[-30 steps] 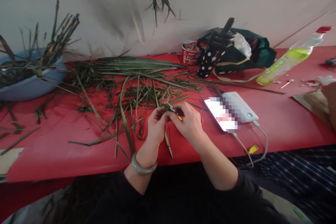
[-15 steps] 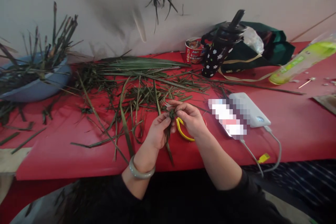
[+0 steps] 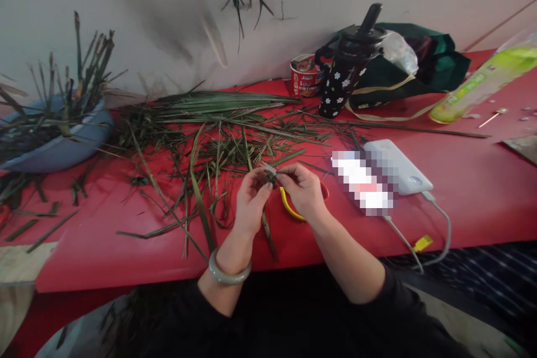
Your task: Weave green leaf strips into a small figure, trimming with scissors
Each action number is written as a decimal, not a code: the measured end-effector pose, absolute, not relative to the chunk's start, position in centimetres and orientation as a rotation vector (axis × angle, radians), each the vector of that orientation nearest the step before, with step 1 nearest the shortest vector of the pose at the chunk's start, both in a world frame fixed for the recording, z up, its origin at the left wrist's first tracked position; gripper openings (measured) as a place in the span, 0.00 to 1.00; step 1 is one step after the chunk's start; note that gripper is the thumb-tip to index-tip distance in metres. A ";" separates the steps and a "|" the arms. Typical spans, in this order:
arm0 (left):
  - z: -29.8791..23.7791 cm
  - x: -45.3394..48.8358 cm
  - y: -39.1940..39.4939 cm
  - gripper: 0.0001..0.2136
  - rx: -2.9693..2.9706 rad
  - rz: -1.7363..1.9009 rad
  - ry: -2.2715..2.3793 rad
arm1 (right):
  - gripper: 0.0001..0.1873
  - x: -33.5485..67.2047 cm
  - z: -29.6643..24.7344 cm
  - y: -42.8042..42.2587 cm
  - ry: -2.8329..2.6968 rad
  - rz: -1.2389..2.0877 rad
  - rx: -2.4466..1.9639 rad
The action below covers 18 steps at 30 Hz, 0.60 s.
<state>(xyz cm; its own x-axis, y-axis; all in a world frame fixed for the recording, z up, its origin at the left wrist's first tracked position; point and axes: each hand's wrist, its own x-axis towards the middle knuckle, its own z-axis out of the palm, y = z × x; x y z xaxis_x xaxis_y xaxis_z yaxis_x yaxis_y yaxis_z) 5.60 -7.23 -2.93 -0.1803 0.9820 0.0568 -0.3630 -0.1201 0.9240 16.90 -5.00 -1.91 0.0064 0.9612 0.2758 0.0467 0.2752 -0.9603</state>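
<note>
A small dark leaf knot (image 3: 271,177) sits just above the red table (image 3: 104,257), near its middle and a little back from the near edge. The left hand (image 3: 250,201) and the right hand (image 3: 305,193) both pinch it between thumb and fingertips, one from each side. A long strip of leaf trails down from the knot toward the near edge. A pair of yellow-handled scissors (image 3: 288,208) lies on the table, partly under the right hand.

Left of the hands, and on to the far wall, cut green leaves (image 3: 218,128) lie scattered thickly. The near strip of table in front of the hands is mostly bare. To the right, a phone (image 3: 363,182) leans against a white power bank (image 3: 398,166), and their cable (image 3: 438,235) hangs over the near edge.

At the far left a blue basin (image 3: 62,145) holds upright stalks. Along the far edge stand a red paper cup (image 3: 304,75), whose contents cannot be made out, a black flowered bottle (image 3: 339,81) with its lid on, and a green bag (image 3: 423,64). A bottle of green drink (image 3: 486,85) lies tilted at the far right.
</note>
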 end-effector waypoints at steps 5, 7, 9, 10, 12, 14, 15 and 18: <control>-2.8 5.1 -7.3 0.15 1.112 1.526 1.225 | 0.03 17.0 -1.7 -5.0 -1.540 0.857 -1.046; -2.9 4.9 -7.3 0.15 1.135 1.488 1.266 | 0.03 17.1 -1.6 -5.1 -1.568 0.856 -1.033; -3.1 4.9 -7.2 0.15 1.123 1.463 1.249 | 0.03 17.3 -1.7 -5.0 -1.572 0.874 -1.007; -3.1 4.9 -7.2 0.14 1.105 1.450 1.222 | 0.03 17.4 -1.7 -5.0 -1.572 0.887 -0.993; -3.2 5.0 -7.2 0.13 1.052 1.430 1.154 | 0.03 17.4 -1.8 -5.0 -1.571 0.912 -0.974; -3.1 5.1 -7.2 0.13 0.994 1.422 1.101 | 0.03 17.4 -1.9 -5.0 -1.571 0.923 -0.966; -3.1 5.1 -7.2 0.13 0.970 1.427 1.088 | 0.03 17.3 -1.9 -5.0 -1.572 0.922 -0.966; -2.9 5.3 -7.3 0.12 0.912 1.482 1.088 | 0.03 17.0 -1.9 -5.1 -1.578 0.891 -0.985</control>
